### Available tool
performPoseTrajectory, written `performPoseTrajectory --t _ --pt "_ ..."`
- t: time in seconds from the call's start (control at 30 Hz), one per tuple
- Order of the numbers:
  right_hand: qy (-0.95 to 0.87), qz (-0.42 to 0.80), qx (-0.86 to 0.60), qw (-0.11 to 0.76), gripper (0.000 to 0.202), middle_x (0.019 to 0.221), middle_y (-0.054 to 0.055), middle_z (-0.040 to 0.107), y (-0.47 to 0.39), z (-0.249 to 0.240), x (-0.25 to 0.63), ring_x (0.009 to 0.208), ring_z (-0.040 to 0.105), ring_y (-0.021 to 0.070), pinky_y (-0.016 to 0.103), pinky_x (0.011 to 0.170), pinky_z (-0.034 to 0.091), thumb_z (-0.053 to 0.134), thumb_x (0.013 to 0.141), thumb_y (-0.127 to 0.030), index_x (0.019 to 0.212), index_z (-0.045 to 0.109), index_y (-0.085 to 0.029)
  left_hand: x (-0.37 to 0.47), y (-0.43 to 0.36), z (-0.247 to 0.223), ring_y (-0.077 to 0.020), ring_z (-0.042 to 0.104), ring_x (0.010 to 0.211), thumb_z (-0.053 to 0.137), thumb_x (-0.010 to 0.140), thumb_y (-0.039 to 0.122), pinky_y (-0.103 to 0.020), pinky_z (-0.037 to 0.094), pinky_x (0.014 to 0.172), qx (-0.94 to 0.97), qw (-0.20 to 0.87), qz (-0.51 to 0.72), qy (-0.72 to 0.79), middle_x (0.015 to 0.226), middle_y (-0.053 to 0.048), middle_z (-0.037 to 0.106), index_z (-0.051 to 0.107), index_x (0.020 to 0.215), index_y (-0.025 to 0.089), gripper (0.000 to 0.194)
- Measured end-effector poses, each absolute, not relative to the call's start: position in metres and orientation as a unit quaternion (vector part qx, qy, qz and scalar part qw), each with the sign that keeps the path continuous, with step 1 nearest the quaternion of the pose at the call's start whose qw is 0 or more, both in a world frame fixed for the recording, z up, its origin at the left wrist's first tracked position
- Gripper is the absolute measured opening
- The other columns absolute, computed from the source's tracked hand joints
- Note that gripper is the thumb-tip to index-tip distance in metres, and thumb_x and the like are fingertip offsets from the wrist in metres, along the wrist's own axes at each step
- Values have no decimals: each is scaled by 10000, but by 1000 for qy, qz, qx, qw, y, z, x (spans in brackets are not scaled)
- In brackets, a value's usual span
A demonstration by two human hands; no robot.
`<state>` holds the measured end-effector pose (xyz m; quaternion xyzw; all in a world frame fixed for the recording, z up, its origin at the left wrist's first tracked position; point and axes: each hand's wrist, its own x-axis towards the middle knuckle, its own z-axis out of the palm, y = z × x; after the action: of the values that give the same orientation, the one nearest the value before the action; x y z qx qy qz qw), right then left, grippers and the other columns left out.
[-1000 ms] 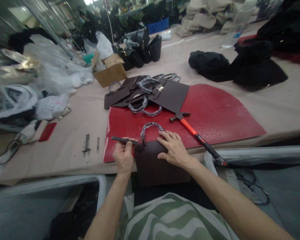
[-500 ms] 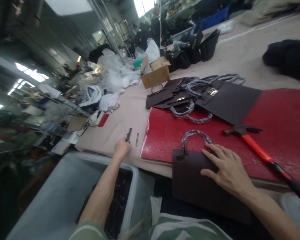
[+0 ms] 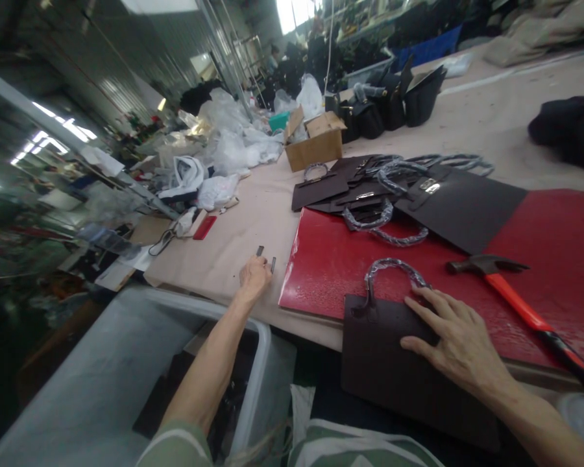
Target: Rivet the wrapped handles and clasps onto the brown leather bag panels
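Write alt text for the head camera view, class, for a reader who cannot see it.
A person's right hand presses flat on a dark leather panel with a wrapped handle, at the near edge of a red mat. The left hand reaches to small metal tools on the table. A hammer lies on the mat.

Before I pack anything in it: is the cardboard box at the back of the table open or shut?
Open. The cardboard box has its top flaps standing up and apart; its contents cannot be made out.
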<state>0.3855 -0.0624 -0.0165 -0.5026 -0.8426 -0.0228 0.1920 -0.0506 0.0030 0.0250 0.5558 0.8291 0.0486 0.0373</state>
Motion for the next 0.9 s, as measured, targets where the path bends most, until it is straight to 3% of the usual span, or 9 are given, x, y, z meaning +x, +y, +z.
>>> performPoseTrajectory --t 0.1,0.23,0.33,0.43,0.5,0.6,0.67,0.77,0.9 --pt "-841 -14 -508 186 633 1440 161 536 -64 -13 384 1275 468 402 572 1004 417 604 853 -609 1307 649 -170 -45 18 19 -278 685 1057 625 865 359 -320 491 880 543 89 45 834 1045 -156 748 725 952 168 232" --pt "-832 34 -529 162 653 1476 152 504 -72 0 381 1325 422 379 547 1058 377 691 819 -563 1344 620 -181 -42 28 16 -360 702 1021 664 759 217 -381 518 847 518 137 43 843 892 -222 746 661 719 136 90" --pt "-822 67 -544 151 681 1504 144 480 -76 8 378 1355 391 365 535 1101 337 736 795 -540 1364 603 -190 -44 30 19 -385 707 998 633 729 175 -426 538 849 529 161 81 829 762 -182 724 567 626 167 123" --pt "-815 85 -553 150 719 1521 132 467 -77 10 377 1375 372 364 535 1128 303 770 772 -534 1380 591 -195 -39 25 27 -313 739 881 535 818 229 -422 585 786 528 189 184 807 720 -105 696 552 761 160 91" --pt "-812 92 -555 154 745 1523 132 465 -77 10 377 1384 364 369 546 1136 290 784 756 -541 1385 587 -194 -20 15 35 -234 744 748 530 849 291 -385 613 728 503 272 325 753 723 -36 684 539 910 154 150" --pt "-809 99 -557 161 763 1517 136 470 -78 9 377 1384 366 374 559 1136 288 799 738 -541 1383 587 -192 39 -12 43 -182 738 697 755 729 350 -350 627 723 422 471 525 570 749 20 696 536 1077 182 444" --pt "-808 100 -557 163 766 1515 134 472 -79 8 377 1383 368 374 563 1134 292 809 731 -529 1383 586 -194 90 -31 43 -187 747 793 840 684 353 -335 626 764 404 552 550 479 820 -2 728 566 1133 193 550" --pt "-810 99 -554 163 765 1511 131 477 -78 10 376 1380 371 371 563 1133 297 818 724 -517 1377 588 -191 158 -55 32 -178 742 827 774 796 344 -317 621 782 447 563 530 449 870 -35 743 622 1043 175 335" --pt "-808 102 -555 169 777 1502 128 487 -79 13 376 1375 376 361 548 1133 303 835 703 -521 1363 596 -190 200 -70 12 -152 724 823 595 919 256 -294 610 806 558 467 496 474 864 -35 733 623 911 176 85"
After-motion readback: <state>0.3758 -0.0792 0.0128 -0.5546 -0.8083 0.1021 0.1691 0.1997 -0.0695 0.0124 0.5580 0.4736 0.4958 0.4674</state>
